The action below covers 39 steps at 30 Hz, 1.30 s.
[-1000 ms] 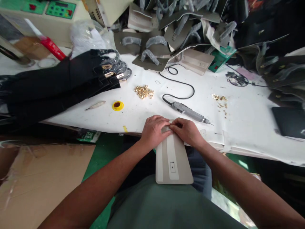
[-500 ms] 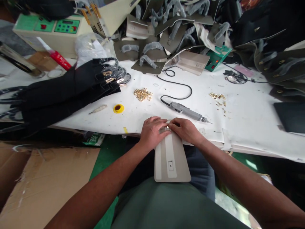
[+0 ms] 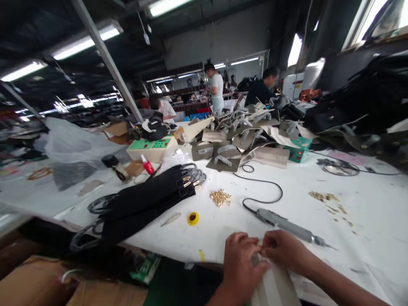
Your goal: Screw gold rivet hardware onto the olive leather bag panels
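At the table's front edge, my left hand (image 3: pixel 240 265) is closed on the left side of the beige panel (image 3: pixel 274 285), thumb on top and fingers over its far end. My right hand (image 3: pixel 285 250) pinches at the same far end, its fingertips close to the left ones; any small part between them is too blurred to tell. The panel's lower part runs out of the frame. Just beyond my right hand lies a grey electric screwdriver (image 3: pixel 290 226) with its cable. A pile of small gold fittings (image 3: pixel 219 197) is farther left.
Black straps or bag pieces (image 3: pixel 143 197) cover the table's left part, near a yellow round container (image 3: pixel 193 218). Grey-green panels (image 3: pixel 228 155) are heaped behind, beside a green box (image 3: pixel 299 149). More gold pieces (image 3: pixel 323 196) lie right. People (image 3: pixel 216 85) work in the background.
The view has tilted up and turned left, so the room and people now show. Both hands appear lower and farther right in the frame, still at the panel's far end.
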Tool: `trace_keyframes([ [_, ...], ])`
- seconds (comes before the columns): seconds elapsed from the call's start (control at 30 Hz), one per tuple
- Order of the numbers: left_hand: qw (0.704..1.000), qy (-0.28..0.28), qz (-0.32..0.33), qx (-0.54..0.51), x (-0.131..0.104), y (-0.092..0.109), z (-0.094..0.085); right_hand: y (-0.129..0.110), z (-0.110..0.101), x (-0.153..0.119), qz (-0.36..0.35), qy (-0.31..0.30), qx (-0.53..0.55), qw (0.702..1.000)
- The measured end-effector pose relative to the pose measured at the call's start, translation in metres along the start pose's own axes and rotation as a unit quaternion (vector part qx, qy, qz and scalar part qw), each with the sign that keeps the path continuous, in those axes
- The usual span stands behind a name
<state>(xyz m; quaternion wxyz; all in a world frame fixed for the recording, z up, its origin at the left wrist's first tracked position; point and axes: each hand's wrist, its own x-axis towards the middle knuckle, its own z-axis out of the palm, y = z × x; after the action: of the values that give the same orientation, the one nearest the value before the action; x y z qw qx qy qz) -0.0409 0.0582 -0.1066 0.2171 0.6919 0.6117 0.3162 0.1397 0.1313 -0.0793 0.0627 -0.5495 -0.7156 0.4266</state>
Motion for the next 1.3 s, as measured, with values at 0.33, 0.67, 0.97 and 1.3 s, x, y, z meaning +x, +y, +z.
trace_keyframes([
  [0.33,0.996,0.009,0.052,0.073,0.0,0.011,-0.009,-0.001,0.003,-0.005,-0.025,0.023,-0.04,0.999],
  [0.67,0.996,-0.046,0.062,0.05,0.009,0.015,-0.009,-0.004,-0.013,-0.024,-0.055,0.028,0.0,0.998],
  [0.97,0.996,-0.029,0.065,0.058,0.009,0.013,-0.005,0.034,-0.047,-0.02,-0.077,0.281,-0.269,0.918],
  [1.3,0.997,-0.03,0.058,0.042,0.009,0.012,-0.004,0.021,-0.073,-0.024,-0.095,0.22,0.183,0.953],
])
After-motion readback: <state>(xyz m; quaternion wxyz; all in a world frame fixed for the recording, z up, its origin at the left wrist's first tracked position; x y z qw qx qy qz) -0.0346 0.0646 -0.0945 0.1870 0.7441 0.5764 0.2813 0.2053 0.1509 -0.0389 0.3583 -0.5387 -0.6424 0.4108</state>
